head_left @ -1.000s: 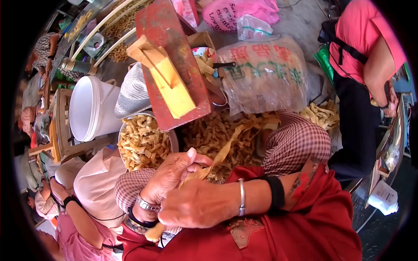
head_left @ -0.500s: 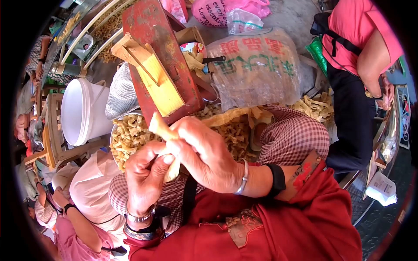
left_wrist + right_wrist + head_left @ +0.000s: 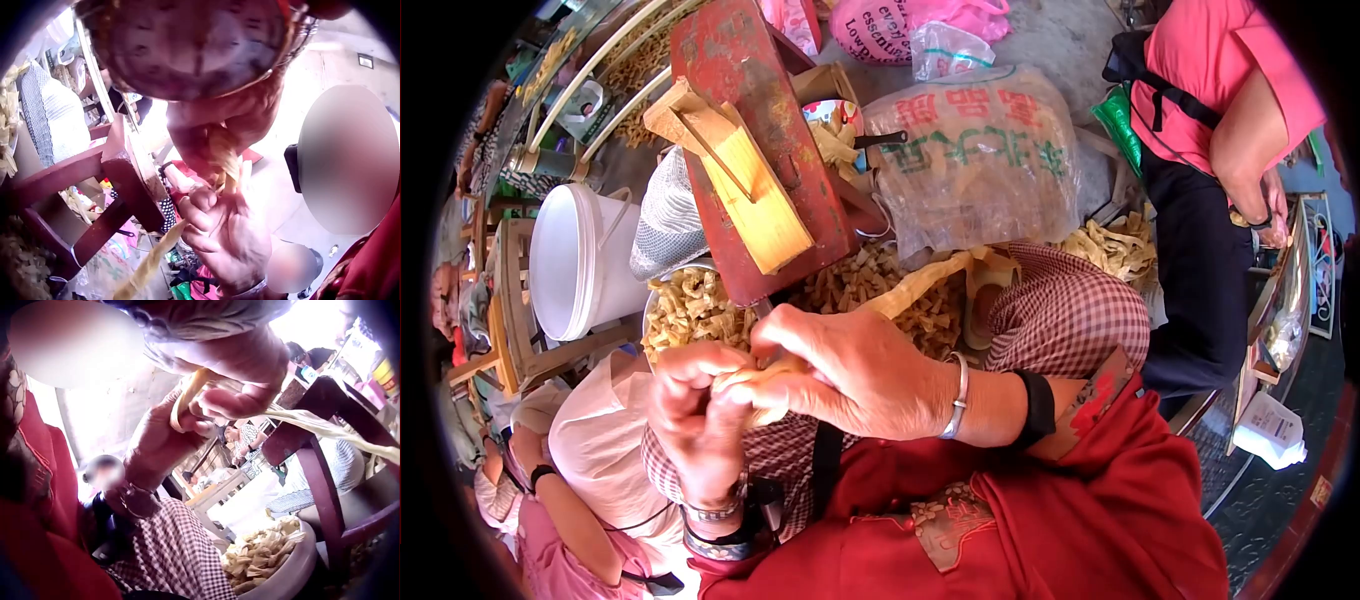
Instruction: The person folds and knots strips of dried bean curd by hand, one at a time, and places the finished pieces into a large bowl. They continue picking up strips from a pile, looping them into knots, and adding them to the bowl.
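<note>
A long flat tan strip (image 3: 920,287) runs from the hands back toward the checked knee. Its near end is looped or folded between the fingers. My left hand (image 3: 698,425), with a watch at the wrist, pinches that folded end. From the other side my right hand (image 3: 875,375), wearing a silver bangle, grips the same strip close beside the left fingertips. In the left wrist view the twisted part of the strip (image 3: 224,153) shows between both hands. The right wrist view shows a loop of the strip (image 3: 181,412) and its tail trailing away; fingers hide part of the fold.
Past the hands stands a red bench (image 3: 730,60) bearing a wooden block tool (image 3: 765,215). Beneath and left are a heap of tan pieces (image 3: 855,285) and a bowl (image 3: 305,559) of similar pieces. A white bucket (image 3: 560,265), a plastic sack (image 3: 985,165) and seated people surround the spot.
Both hands rose from near the lap and turned the strip's short end. Since half a second ago that upright end has been folded down between the fingers, and the hands have shifted slightly.
</note>
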Tool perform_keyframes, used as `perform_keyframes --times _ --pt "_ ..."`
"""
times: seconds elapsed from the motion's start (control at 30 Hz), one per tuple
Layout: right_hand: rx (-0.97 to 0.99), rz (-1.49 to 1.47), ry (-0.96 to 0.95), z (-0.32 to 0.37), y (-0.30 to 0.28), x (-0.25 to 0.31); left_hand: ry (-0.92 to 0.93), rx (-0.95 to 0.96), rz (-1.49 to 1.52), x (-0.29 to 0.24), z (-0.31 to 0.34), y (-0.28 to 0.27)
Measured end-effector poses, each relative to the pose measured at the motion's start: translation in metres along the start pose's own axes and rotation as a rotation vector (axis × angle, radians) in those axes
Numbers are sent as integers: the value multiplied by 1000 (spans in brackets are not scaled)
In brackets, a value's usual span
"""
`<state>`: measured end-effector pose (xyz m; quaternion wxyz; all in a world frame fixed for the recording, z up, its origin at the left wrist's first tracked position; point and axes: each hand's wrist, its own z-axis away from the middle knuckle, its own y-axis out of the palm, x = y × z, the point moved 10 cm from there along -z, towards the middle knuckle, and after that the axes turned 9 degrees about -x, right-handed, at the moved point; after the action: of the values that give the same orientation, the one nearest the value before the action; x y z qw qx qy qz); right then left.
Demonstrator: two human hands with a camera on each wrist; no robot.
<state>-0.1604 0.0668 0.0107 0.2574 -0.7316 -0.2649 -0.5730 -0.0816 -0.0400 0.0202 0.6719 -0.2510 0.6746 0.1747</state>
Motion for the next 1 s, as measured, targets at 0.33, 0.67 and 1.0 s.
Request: perform_keyframes --times 0.33,0.67,1.0 --pt "68 -76 -126 5 2 1 -178 183 210 11 6 16" --pt "-21 -67 38 7 2 -32 -67 174 22 9 -1 36" --pt "-77 0 75 -2 -47 -32 -426 271 721 23 -2 34"
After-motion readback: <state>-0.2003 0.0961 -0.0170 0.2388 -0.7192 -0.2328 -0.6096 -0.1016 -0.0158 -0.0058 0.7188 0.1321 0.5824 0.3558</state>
